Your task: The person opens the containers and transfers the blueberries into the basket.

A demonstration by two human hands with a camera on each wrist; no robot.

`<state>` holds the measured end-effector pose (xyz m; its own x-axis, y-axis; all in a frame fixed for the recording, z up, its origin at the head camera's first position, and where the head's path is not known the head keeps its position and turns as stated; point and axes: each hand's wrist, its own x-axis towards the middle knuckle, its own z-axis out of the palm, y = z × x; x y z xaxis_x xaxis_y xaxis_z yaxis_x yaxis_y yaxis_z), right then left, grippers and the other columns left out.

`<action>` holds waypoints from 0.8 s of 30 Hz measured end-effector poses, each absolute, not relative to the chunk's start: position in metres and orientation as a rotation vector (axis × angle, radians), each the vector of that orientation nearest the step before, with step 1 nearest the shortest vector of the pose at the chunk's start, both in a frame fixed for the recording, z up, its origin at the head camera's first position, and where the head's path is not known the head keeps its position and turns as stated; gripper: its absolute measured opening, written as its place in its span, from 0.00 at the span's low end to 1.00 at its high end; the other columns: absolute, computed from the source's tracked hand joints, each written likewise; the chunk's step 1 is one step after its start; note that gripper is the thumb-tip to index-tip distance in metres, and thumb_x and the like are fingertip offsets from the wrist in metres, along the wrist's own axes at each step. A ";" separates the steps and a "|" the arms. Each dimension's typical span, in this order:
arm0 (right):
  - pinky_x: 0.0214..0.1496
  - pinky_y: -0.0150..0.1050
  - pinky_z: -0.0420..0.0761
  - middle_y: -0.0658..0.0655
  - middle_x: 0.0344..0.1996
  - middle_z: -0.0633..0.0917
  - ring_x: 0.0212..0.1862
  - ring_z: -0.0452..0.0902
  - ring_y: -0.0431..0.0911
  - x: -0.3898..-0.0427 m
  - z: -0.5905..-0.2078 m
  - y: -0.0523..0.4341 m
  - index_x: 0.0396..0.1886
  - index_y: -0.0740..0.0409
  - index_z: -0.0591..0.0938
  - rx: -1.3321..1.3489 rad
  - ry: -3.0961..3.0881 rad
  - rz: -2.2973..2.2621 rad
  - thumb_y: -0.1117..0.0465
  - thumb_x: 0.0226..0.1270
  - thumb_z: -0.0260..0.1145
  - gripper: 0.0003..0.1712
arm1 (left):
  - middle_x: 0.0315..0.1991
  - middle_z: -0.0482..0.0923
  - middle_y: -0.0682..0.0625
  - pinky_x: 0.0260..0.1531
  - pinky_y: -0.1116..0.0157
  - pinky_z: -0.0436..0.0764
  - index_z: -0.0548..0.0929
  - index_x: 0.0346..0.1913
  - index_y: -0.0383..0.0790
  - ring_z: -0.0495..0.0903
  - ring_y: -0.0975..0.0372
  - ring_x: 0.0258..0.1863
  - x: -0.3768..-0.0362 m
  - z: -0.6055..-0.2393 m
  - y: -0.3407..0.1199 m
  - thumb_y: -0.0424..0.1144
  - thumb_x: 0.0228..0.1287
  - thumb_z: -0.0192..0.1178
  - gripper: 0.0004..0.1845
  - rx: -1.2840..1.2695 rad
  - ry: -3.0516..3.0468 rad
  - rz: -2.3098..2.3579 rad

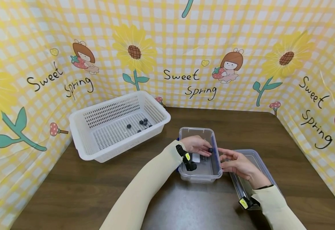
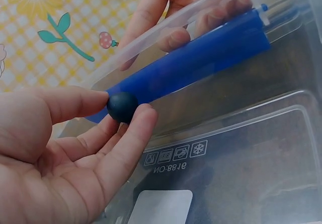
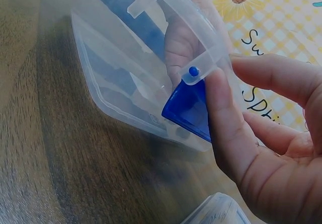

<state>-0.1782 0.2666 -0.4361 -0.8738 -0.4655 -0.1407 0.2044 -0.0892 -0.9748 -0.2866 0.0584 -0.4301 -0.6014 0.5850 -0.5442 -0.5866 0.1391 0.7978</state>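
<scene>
Left hand (image 1: 195, 145) pinching; right hand (image 1: 236, 163) fingers extended.

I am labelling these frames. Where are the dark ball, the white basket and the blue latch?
dark ball (image 2: 122, 106), left wrist view, its middle.
white basket (image 1: 78, 119), head view, left rim.
blue latch (image 2: 201, 63), left wrist view, mid-length.

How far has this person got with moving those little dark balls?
Some small dark balls already lie in the white perforated plastic basket. Right now the left hand pinches one dark ball over the clear plastic box with blue clips, while the right hand steadies that box's side. Whether more balls remain inside the box cannot be told; its clear lid lies beside it.
</scene>
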 end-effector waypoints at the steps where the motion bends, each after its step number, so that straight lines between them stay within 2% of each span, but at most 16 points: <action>1: 0.46 0.41 0.87 0.56 0.41 0.81 0.39 0.83 0.45 -0.178 -0.436 0.267 0.74 0.75 0.54 -0.281 1.749 -2.009 0.78 0.66 0.61 0.41 | 0.35 0.81 0.39 0.57 0.55 0.79 0.79 0.43 0.25 0.83 0.54 0.33 -0.286 -0.430 0.058 0.27 0.73 0.55 0.06 0.001 1.508 1.623; 10: 0.45 0.41 0.87 0.56 0.41 0.81 0.39 0.83 0.45 -0.177 -0.436 0.266 0.75 0.75 0.54 -0.265 1.753 -2.010 0.78 0.66 0.61 0.41 | 0.35 0.81 0.39 0.53 0.59 0.82 0.80 0.43 0.23 0.83 0.55 0.33 -0.284 -0.425 0.056 0.25 0.72 0.54 0.06 0.049 1.472 1.644; 15: 0.45 0.40 0.87 0.56 0.41 0.80 0.39 0.83 0.44 -0.178 -0.436 0.266 0.75 0.75 0.54 -0.254 1.758 -2.006 0.78 0.66 0.62 0.41 | 0.33 0.82 0.39 0.50 0.59 0.84 0.81 0.39 0.26 0.84 0.55 0.32 -0.283 -0.416 0.054 0.25 0.72 0.55 0.06 0.102 1.492 1.680; 24: 0.45 0.40 0.87 0.56 0.42 0.80 0.39 0.83 0.44 -0.178 -0.437 0.266 0.75 0.74 0.54 -0.269 1.765 -1.998 0.77 0.66 0.62 0.41 | 0.33 0.82 0.41 0.58 0.54 0.79 0.81 0.34 0.31 0.84 0.56 0.32 -0.287 -0.396 0.044 0.26 0.73 0.54 0.09 0.221 1.511 1.691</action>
<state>-0.1781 0.2662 -0.4366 -0.8759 -0.4580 -0.1520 0.2073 -0.0728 -0.9756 -0.2865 0.0439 -0.3958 -0.6344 0.6700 -0.3855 -0.4583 0.0757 0.8856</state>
